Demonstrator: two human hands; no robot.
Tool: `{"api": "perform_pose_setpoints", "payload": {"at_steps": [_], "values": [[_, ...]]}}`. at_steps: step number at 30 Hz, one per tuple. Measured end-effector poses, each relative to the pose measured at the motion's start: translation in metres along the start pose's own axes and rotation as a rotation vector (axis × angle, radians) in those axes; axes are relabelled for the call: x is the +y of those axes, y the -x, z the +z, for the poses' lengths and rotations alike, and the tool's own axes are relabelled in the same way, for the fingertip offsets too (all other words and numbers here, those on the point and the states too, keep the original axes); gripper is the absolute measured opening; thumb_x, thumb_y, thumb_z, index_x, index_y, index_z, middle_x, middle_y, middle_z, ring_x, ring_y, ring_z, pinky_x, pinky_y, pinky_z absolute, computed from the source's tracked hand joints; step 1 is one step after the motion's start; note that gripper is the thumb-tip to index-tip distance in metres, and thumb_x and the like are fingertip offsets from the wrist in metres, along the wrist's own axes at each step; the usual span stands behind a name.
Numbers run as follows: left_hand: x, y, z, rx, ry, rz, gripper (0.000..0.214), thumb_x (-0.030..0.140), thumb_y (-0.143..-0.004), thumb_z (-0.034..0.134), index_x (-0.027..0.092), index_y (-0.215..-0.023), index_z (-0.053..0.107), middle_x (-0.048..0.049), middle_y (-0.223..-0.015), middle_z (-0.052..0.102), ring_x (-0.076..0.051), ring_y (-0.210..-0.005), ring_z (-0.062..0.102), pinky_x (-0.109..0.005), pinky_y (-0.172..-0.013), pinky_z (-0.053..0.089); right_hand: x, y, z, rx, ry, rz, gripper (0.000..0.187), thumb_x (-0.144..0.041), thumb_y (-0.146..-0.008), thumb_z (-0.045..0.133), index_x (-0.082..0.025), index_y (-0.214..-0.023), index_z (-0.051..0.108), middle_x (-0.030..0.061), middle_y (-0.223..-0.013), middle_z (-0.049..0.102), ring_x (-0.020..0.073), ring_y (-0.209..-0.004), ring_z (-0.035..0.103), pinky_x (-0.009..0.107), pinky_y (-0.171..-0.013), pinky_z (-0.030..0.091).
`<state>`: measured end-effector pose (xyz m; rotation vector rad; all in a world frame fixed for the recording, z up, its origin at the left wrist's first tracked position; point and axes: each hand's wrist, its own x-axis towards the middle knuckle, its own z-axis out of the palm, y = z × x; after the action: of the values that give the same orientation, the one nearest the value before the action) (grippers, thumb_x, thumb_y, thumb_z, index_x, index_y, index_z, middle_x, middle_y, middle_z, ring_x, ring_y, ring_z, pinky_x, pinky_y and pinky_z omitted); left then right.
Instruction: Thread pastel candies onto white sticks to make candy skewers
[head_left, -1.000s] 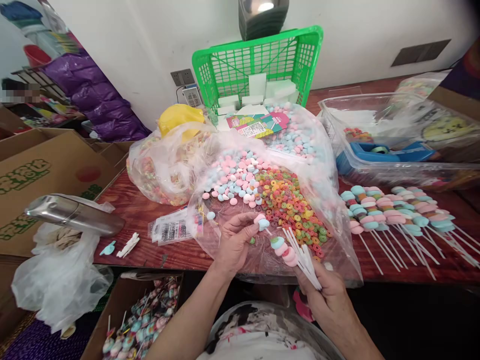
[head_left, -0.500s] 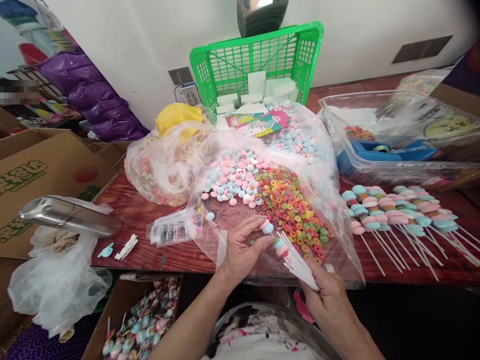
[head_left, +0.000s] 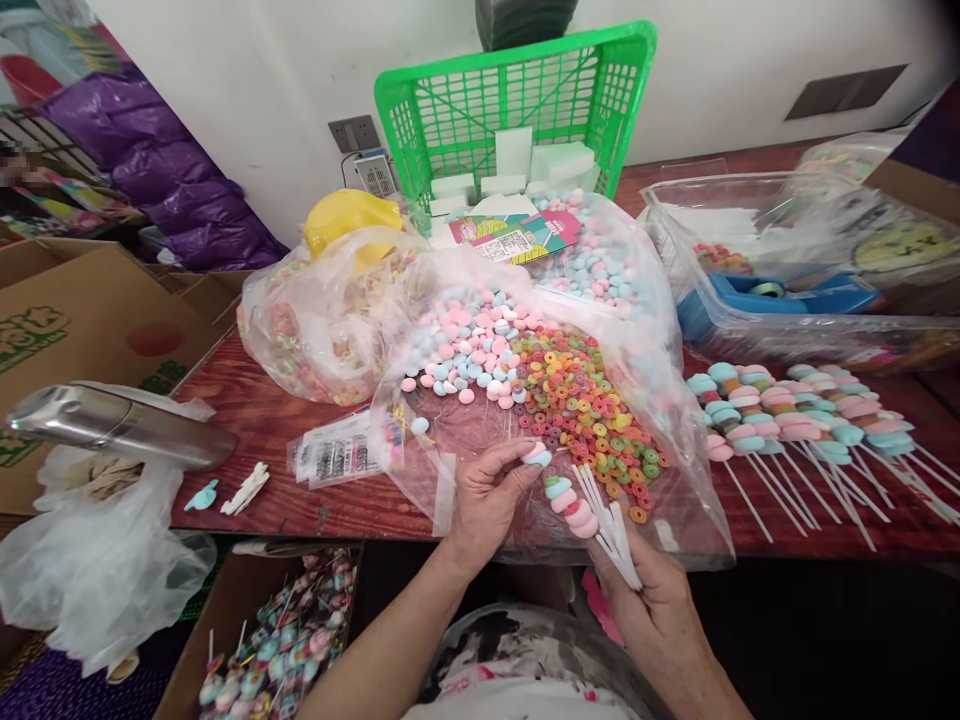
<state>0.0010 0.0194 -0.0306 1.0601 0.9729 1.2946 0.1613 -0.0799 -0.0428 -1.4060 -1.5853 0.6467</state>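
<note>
Got a pink-and-blue candy [head_left: 538, 457] pinched between thumb and fingers of the left hand [head_left: 484, 505], just above the front edge of the tabletop [head_left: 262, 430]. Over in the right hand [head_left: 645, 590], a bunch of white sticks [head_left: 613, 540] plus a candy skewer [head_left: 571, 508], fingers closed round the lot. Near that candy but apart from it, btw. Can't make out the skewer's own stick. Toward the middle, on a plastic bag [head_left: 694, 510]: heaps of gummy rings [head_left: 577, 400] and loose candies [head_left: 480, 350]. By the right edge, more skewers [head_left: 802, 410], sticks toward the front. At the back edge, a green basket [head_left: 517, 75]. Lying near the left edge, a steel flask [head_left: 165, 432].
</note>
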Motion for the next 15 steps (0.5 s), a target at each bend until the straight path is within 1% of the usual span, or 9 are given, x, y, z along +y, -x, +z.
{"api": "perform_pose_setpoints", "payload": {"at_steps": [3,7,10,12,14,15], "values": [[-0.008,0.005,-0.003,-0.023,0.005,-0.004,0.02,0.022,-0.071,0.079,0.026,-0.091,0.078,-0.0043,-0.103,0.077,-0.021,-0.101,0.07,-0.038,-0.099,0.051,0.003,0.005,0.003,0.029,-0.026,0.015,0.025,-0.021,-0.092,0.049,-0.018,-0.111,0.065,-0.0032,-0.056,0.051,0.013,-0.046,0.046,0.022,-0.046,0.041],[-0.018,0.011,-0.004,-0.033,0.053,-0.063,0.022,0.024,-0.073,0.078,0.025,-0.095,0.078,-0.0044,-0.104,0.076,-0.022,-0.1,0.07,-0.037,-0.096,0.053,0.007,0.008,0.005,0.063,-0.104,0.054,0.017,-0.022,-0.093,0.049,-0.019,-0.095,0.066,-0.0042,-0.057,0.049,0.0115,-0.045,0.043,0.021,-0.044,0.039],[-0.024,0.016,-0.001,-0.028,0.068,-0.092,0.025,0.028,-0.075,0.077,0.024,-0.099,0.077,-0.0056,-0.103,0.077,-0.022,-0.095,0.071,-0.038,-0.094,0.054,0.006,0.008,0.007,0.087,-0.129,0.069,0.016,-0.022,-0.092,0.051,-0.019,-0.084,0.064,-0.0044,-0.055,0.048,0.011,-0.045,0.042,0.021,-0.044,0.039],[-0.026,0.019,0.004,-0.012,0.038,-0.066,0.025,0.031,-0.075,0.077,0.024,-0.099,0.077,-0.0055,-0.103,0.077,-0.022,-0.096,0.071,-0.038,-0.094,0.053,0.005,0.006,0.008,0.102,-0.111,0.07,0.015,-0.023,-0.092,0.051,-0.018,-0.086,0.064,-0.0038,-0.056,0.05,0.0113,-0.046,0.043,0.022,-0.046,0.04],[-0.024,0.022,0.01,-0.005,0.005,-0.032,0.024,0.033,-0.076,0.076,0.025,-0.099,0.077,-0.0049,-0.105,0.076,-0.023,-0.1,0.07,-0.037,-0.096,0.053,0.004,0.005,0.011,0.09,-0.096,0.072,0.016,-0.023,-0.092,0.05,-0.018,-0.093,0.065,-0.0036,-0.058,0.05,0.0115,-0.048,0.043,0.022,-0.048,0.041],[-0.022,0.023,0.013,-0.006,0.004,-0.022,0.024,0.034,-0.077,0.075,0.025,-0.1,0.077,-0.0045,-0.106,0.076,-0.023,-0.101,0.069,-0.037,-0.097,0.052,0.004,0.005,0.012,0.078,-0.097,0.079,0.016,-0.023,-0.092,0.05,-0.018,-0.094,0.065,-0.0039,-0.058,0.049,0.0112,-0.047,0.042,0.022,-0.046,0.04]]}}
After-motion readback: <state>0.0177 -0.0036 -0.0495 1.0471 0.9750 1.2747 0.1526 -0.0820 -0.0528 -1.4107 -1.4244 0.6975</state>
